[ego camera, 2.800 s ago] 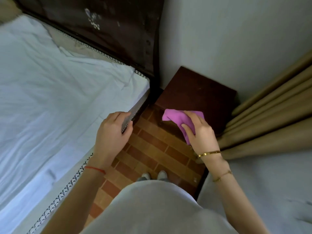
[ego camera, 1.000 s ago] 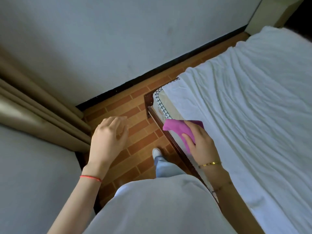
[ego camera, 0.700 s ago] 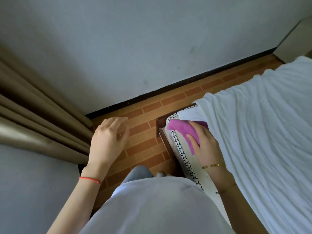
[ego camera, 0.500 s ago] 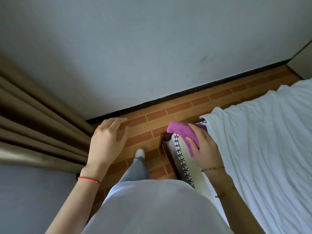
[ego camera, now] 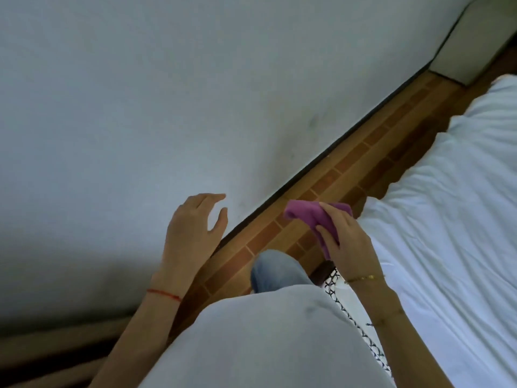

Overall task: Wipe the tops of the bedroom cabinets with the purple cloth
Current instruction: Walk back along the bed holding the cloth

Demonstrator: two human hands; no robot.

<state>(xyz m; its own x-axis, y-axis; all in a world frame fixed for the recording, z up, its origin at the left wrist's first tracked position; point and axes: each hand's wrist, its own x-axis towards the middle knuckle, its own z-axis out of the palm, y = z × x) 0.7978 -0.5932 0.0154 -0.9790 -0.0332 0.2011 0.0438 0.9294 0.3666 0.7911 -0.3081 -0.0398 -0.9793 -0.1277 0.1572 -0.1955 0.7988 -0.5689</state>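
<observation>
Right hand grips the purple cloth, fingers curled over it and thumb pinching from below, the bunched cloth held up in the air above the brick-pattern floor, just left of the bed's near corner. Left hand is spread and relaxed, holding nothing, in front of the white wall. The picture is blurred. A denim knee pokes out below. White sheet fills the right; curtain folds sit near left.

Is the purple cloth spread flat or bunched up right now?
Bunched: the purple cloth is gathered in the right hand, held above the floor.
</observation>
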